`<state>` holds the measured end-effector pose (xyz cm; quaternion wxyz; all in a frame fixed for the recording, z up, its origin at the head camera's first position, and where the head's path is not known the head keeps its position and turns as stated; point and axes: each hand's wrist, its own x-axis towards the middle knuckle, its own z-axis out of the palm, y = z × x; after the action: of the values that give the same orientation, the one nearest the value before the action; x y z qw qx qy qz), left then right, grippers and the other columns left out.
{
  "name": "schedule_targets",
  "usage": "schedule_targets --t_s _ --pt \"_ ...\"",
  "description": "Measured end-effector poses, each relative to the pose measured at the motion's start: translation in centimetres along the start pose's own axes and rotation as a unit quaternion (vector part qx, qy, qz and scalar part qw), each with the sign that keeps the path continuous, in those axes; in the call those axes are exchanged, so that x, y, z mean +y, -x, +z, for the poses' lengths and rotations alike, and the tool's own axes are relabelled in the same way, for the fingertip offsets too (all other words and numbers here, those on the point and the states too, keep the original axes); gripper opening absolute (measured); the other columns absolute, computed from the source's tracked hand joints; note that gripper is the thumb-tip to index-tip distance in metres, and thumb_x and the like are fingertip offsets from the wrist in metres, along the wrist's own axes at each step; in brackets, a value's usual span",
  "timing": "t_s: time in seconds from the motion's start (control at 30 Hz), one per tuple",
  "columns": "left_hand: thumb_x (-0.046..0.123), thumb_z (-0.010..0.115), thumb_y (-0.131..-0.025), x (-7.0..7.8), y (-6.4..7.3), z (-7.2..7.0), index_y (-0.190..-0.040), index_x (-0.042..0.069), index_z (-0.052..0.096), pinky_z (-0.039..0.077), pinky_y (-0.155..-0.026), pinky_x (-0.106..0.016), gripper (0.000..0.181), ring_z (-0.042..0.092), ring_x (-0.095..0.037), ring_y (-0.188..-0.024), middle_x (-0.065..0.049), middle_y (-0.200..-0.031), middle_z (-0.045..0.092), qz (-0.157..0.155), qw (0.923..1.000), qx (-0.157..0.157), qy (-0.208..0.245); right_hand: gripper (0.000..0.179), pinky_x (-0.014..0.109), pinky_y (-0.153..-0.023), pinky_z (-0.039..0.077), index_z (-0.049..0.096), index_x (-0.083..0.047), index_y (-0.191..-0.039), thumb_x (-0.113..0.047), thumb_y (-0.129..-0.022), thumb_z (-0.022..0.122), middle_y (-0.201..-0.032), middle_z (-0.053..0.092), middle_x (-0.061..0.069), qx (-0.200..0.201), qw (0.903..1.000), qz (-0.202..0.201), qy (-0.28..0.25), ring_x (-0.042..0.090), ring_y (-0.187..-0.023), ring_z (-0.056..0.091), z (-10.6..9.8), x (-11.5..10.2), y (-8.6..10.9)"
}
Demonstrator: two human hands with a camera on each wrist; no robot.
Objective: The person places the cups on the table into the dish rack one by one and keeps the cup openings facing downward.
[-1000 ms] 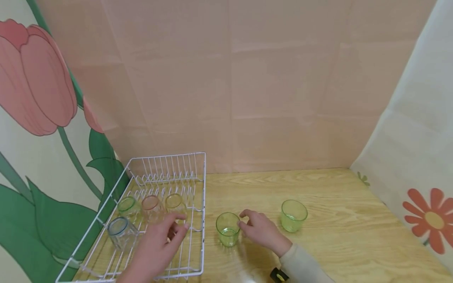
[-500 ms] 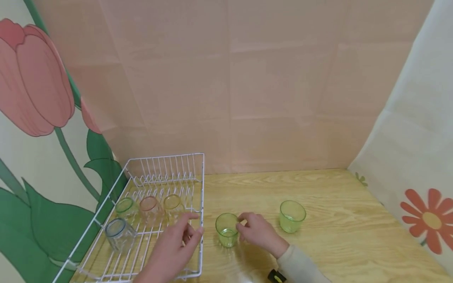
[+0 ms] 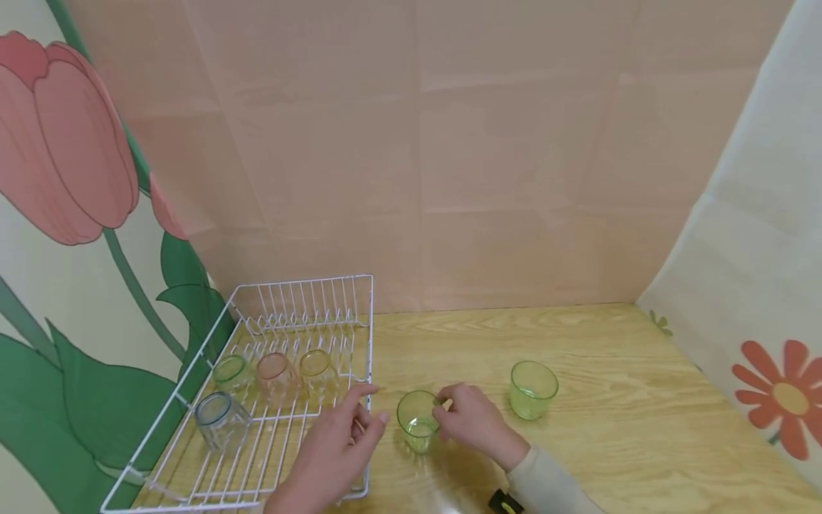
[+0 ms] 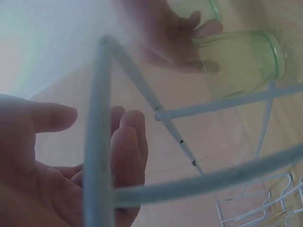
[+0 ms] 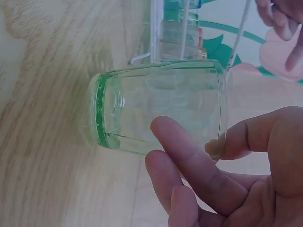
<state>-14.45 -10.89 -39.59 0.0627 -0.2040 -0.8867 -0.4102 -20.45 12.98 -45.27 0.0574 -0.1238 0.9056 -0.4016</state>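
A green glass (image 3: 417, 425) stands mouth up at the table's middle, just right of a white wire dish rack (image 3: 369, 343). My right hand (image 3: 475, 421) pinches its rim from the right; in the right wrist view a fingertip lies over the rim of the glass (image 5: 161, 94) while other fingers touch its outer wall. My left hand (image 3: 334, 450) hovers at the rack's right edge, holding nothing, its thumb and fingers spread apart toward the glass. In the left wrist view, rack bars pass in front of the left hand (image 4: 52, 161).
Farther right stands a second green glass (image 3: 533, 391), mouth up. The rack's left part holds upturned glasses: green (image 3: 234, 378), pink (image 3: 277, 380), yellow (image 3: 319, 375) and blue-rimmed clear (image 3: 221, 425). Behind the wooden table (image 3: 610, 442) hangs a pinkish backdrop (image 3: 501, 178).
My left hand has moved right, from over the rack to its right edge near the glass. My right hand has closed on the glass's rim, and the glass has shifted slightly toward me.
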Motion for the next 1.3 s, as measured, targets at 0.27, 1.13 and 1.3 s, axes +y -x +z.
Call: schedule_targets --t_s 0.27,1.13,1.3 --pt "0.040 0.056 -0.102 -0.3 -0.2 0.3 -0.138 0.007 0.053 0.047 -0.059 -0.022 0.049 0.054 -0.001 -0.064 0.013 -0.082 0.062 -0.021 0.9992 -0.029 0.014 0.029 0.029 -0.041 0.042 0.069 0.004 -0.110 -0.014 -0.089 0.059 -0.059 0.067 0.000 0.022 0.9997 -0.008 -0.003 0.019 -0.052 0.064 -1.0 -1.7 1.1" --pt "0.041 0.048 -0.105 0.0 -1.0 1.1 -0.149 0.006 0.041 0.053 -0.058 -0.025 0.056 0.065 -0.004 -0.065 0.004 -0.090 0.074 -0.020 0.9908 -0.081 0.106 0.032 0.026 -0.042 0.041 0.070 -0.006 -0.115 -0.015 -0.087 0.061 -0.059 0.066 -0.011 0.076 0.9961 -0.044 0.013 0.008 -0.045 0.057 -3.3 -5.7 4.1" --pt "0.033 0.050 -0.106 -0.2 -1.0 1.4 -0.145 0.007 0.047 0.052 -0.054 -0.026 0.048 0.064 -0.005 -0.064 0.006 -0.083 0.072 -0.011 0.9907 -0.079 0.110 0.030 0.025 -0.041 0.041 0.070 -0.009 -0.115 -0.015 -0.087 0.061 -0.057 0.063 -0.017 0.083 0.9953 -0.047 0.016 0.008 -0.044 0.055 -3.3 -6.0 4.2"
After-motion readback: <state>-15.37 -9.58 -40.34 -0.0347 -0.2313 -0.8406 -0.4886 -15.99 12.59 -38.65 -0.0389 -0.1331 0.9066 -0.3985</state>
